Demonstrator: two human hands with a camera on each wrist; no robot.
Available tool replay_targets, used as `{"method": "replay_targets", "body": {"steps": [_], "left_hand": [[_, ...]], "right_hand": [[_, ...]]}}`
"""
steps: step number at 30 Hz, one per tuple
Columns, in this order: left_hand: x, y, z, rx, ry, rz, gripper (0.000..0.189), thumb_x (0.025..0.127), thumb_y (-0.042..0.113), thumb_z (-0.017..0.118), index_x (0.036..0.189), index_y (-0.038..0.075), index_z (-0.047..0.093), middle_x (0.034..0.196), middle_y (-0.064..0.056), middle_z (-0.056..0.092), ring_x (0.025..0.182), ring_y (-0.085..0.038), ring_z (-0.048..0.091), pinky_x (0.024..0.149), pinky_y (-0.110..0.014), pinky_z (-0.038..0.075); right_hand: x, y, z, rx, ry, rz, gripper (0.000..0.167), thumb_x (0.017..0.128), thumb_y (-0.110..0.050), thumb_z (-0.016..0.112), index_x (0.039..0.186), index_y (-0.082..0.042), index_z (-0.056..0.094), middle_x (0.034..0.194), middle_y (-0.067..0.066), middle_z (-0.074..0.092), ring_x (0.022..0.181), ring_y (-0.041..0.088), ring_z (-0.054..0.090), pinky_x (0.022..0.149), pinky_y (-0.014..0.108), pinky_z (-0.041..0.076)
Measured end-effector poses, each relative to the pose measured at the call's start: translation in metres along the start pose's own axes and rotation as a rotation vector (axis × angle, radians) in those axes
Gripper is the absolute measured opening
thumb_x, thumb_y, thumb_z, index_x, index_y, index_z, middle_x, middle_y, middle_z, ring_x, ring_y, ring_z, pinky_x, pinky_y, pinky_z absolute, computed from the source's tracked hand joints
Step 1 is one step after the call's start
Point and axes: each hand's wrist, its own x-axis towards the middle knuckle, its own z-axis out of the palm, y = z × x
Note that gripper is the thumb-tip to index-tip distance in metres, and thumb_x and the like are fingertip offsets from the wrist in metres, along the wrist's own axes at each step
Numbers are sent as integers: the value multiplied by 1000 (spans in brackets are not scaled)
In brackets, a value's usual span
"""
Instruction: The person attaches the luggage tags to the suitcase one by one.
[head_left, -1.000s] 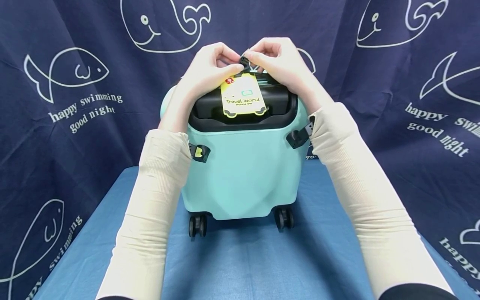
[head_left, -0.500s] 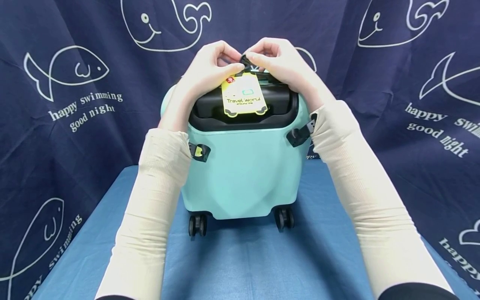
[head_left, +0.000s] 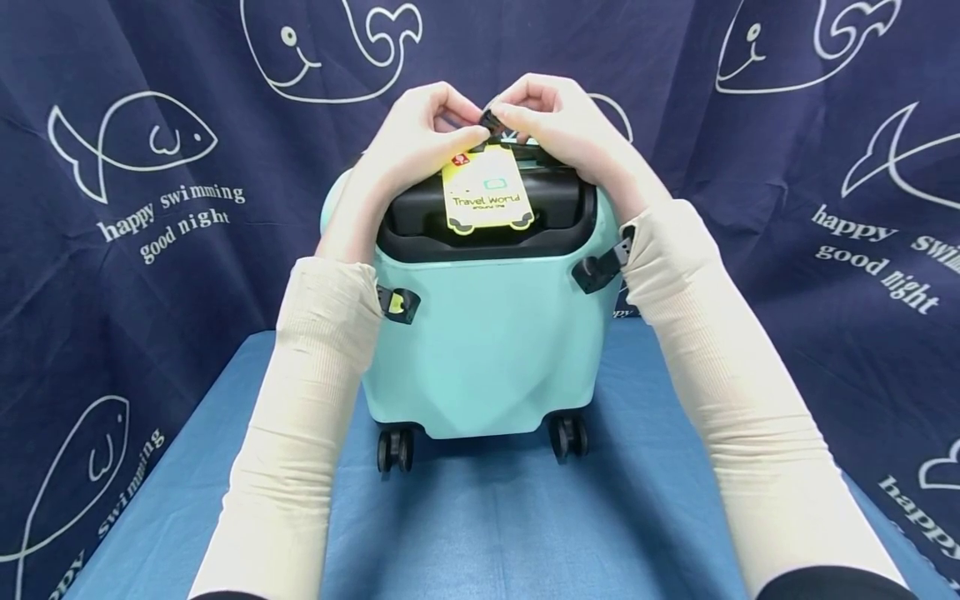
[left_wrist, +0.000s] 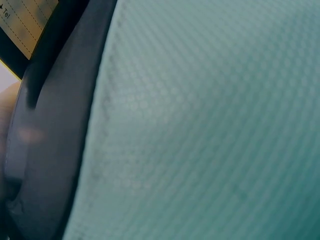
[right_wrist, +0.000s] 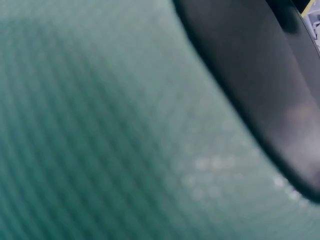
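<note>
A mint-green suitcase point(head_left: 487, 350) stands upright, with a black handle recess at its top. From the handle hangs a yellow luggage tag point(head_left: 487, 196) printed "Travel World". My left hand point(head_left: 423, 137) and right hand point(head_left: 562, 125) meet above it, pinching the tag's black strap point(head_left: 492, 125) between thumbs and fingertips. Fingers hide part of the strap and its fastening. In the left wrist view, the ribbed shell point(left_wrist: 200, 120) fills most of the picture, and the tag's lined back point(left_wrist: 25, 25) shows at the corner. The right wrist view has the black recess edge point(right_wrist: 255, 75), blurred.
Black wheels point(head_left: 567, 436) carry the suitcase on a blue cloth-covered table point(head_left: 480, 525). Behind hangs a navy curtain point(head_left: 187, 67) with white whale and fish drawings. Wrist camera straps point(head_left: 399, 305) sit close to the suitcase front.
Both hands stay nearly in place above the handle. Between the fingertips, the black strap shifts and turns slightly. The suitcase has not moved.
</note>
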Motion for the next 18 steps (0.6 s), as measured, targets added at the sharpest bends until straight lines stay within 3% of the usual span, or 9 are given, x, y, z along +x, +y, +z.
{"method": "replay_targets", "body": {"steps": [18], "left_hand": [[-1, -1, 1, -14, -15, 39, 28, 87, 26, 65, 109, 8, 63, 99, -1, 64, 81, -9, 59, 76, -17, 45]], "right_hand": [[0, 2, 2, -31, 17, -26, 15, 90, -17, 62, 77, -13, 55, 67, -6, 57, 63, 9, 48, 61, 22, 35]]}}
